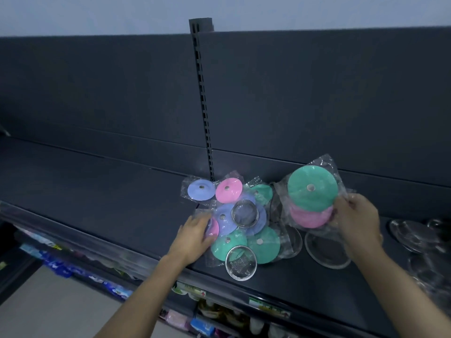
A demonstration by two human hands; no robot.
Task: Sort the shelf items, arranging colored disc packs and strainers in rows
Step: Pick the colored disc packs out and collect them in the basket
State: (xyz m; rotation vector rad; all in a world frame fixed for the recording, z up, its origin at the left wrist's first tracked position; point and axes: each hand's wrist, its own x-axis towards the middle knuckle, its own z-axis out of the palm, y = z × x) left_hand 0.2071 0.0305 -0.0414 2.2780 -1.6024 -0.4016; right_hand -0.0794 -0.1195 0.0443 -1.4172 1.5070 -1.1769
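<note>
head cam, fwd/down at shelf (97, 198), prob. close

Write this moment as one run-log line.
left hand: touches pink disc pack in pile | right hand: holds green and pink disc packs lifted | two strainers: on pile

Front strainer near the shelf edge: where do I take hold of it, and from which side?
Pinch the strainer by its near rim, coming from the front and above. It lies flat, mouth up, by the front edge of the shelf, so that rim is bare. Its far side overlaps a green disc pack, whose loose wrap could snag.
</note>
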